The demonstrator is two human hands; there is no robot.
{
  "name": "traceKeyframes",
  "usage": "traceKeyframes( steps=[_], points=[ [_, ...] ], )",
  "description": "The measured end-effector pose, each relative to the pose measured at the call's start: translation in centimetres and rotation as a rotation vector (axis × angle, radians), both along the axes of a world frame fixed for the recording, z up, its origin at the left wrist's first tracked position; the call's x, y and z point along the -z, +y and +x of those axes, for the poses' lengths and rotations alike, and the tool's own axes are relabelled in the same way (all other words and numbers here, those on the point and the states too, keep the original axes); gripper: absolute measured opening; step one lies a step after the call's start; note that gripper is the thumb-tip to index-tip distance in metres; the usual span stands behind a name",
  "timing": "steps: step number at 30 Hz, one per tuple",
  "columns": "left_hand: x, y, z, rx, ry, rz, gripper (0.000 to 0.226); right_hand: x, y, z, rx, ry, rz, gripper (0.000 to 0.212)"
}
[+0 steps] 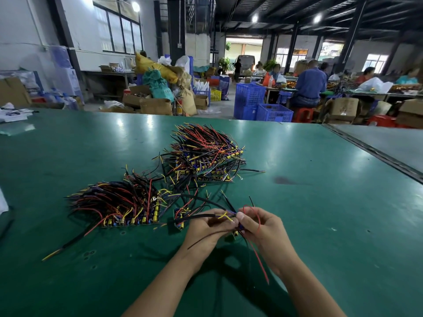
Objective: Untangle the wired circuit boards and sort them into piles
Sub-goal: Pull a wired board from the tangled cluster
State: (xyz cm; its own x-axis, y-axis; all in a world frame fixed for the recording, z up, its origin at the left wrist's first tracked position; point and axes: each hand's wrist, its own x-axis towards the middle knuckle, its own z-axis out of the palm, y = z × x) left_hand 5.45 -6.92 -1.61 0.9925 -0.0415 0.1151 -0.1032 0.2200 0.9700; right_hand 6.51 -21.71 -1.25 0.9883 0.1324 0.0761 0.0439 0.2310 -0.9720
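A small wired circuit board [235, 232] is held just above the green table [332, 236], between both hands at the near centre. Its leads (black, red, yellow and blue) are pinched by the curled fingers of the left hand [206, 227] and the right hand [258, 225]; one red lead hangs past the right wrist. The board itself is mostly hidden. Like boards are heaped on the table — a near pile [119, 204] at left, a far pile [206, 154] beyond.

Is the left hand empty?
No, the left hand pinches wires of the board that the right hand also holds.
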Motion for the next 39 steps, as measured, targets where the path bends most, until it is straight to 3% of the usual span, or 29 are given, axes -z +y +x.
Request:
traceKeyframes(
  steps=[4, 11, 20, 32, 39],
  points=[
    [0.1, 0.3, -0.1, 0.011, 0.005, -0.054, 0.044, -0.1, -0.5, 0.0, -0.085, 0.042, 0.0, 0.015],
    [-0.1, 0.7, -0.4, 0.048, 0.051, -0.079, 0.01, 0.0, -1.1, 0.0, -0.147, 0.009, -0.086, 0.03],
    [-0.4, 1.6, -0.6, 0.089, 0.044, -0.161, 0.02, -0.1, -0.6, -0.6, -0.275, 0.137, 0.181, 0.008],
    [-0.7, 2.0, -0.9, 0.125, 0.128, -0.193, 0.01, -0.2, -0.6, -0.6, -0.334, 0.21, 0.223, 0.007],
    [-0.7, 1.8, -0.6, 0.079, 0.209, -0.336, 0.012, -0.5, -0.2, -0.4, -0.212, 0.277, 0.334, 0.01]
  ],
)
